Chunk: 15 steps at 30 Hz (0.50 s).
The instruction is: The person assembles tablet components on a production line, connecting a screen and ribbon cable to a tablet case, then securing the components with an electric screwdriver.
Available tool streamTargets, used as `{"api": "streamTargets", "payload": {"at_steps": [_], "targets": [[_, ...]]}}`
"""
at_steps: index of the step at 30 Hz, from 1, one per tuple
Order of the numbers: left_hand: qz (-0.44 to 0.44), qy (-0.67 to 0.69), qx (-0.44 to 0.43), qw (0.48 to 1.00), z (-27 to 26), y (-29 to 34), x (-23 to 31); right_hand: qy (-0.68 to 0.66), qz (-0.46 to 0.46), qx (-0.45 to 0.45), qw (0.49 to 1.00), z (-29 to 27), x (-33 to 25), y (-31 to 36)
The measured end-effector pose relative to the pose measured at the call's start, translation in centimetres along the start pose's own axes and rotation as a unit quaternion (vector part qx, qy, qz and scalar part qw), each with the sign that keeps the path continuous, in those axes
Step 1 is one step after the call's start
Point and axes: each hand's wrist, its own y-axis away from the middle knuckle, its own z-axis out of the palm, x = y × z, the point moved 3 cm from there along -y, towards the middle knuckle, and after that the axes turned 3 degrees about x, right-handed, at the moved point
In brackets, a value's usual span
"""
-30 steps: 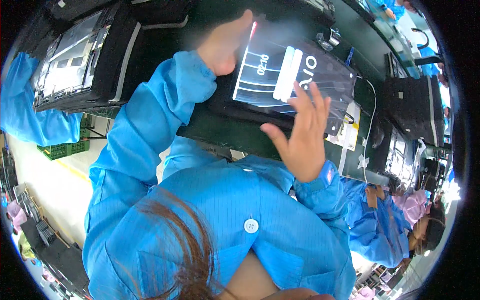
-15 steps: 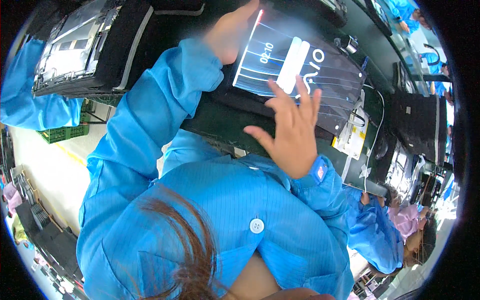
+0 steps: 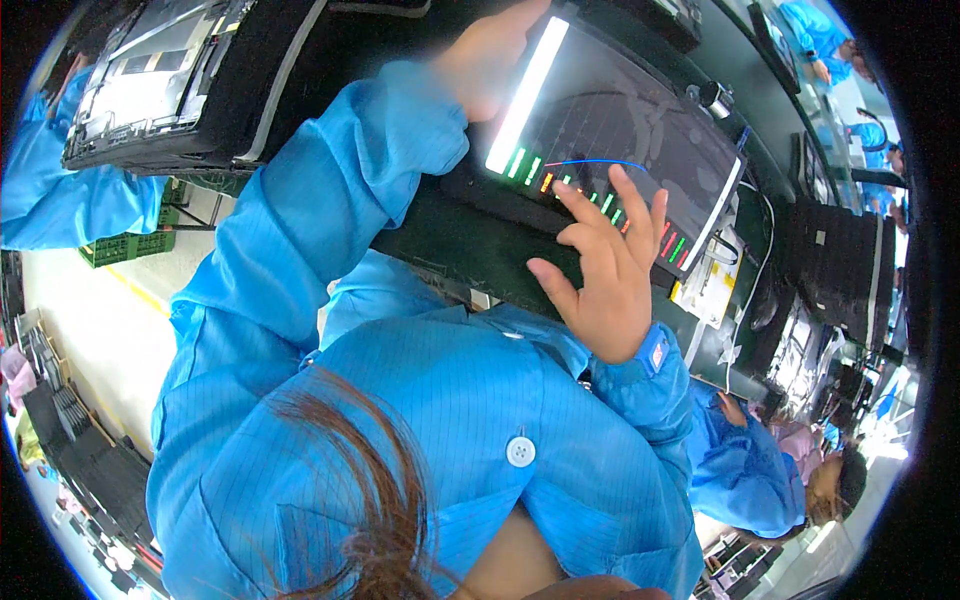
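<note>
A flat display panel (image 3: 640, 130) lies tilted on the dark bench, lit with a white strip down its left edge and small green, orange and red bars along its near edge. A thin blue curve crosses it. My right hand (image 3: 610, 270) hovers over the near edge, fingers spread and holding nothing; whether a fingertip touches the screen I cannot tell. At the panel's upper left edge is my left hand (image 3: 485, 65), blurred, with a finger stretched out toward the top of the picture and its other fingers partly hidden.
Black foam-edged trays with shiny panels (image 3: 150, 90) stand at the left. Right of the display are a white-and-yellow board (image 3: 712, 280), a white cable (image 3: 768, 235) and a small metal cylinder (image 3: 715, 98). A black case (image 3: 835, 240) and a co-worker's blue sleeve (image 3: 745, 455) are farther right.
The screen picture has changed from white shapes and lines to a dark field with a white strip and coloured bars. Both hands and the panel appear slightly farther right.
</note>
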Motion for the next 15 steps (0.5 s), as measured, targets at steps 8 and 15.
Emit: {"api": "streamTargets", "payload": {"at_steps": [8,15], "targets": [[0.069,-0.034,0.060,0.995,0.4,0.2,0.5,0.018,0.010,0.000,1.000,-0.3,0.3,-0.1],[0.194,-0.179,0.047,0.963,-1.7,-1.3,-0.3,0.031,-0.002,0.015,0.999,-1.0,0.5,-0.6]]}}
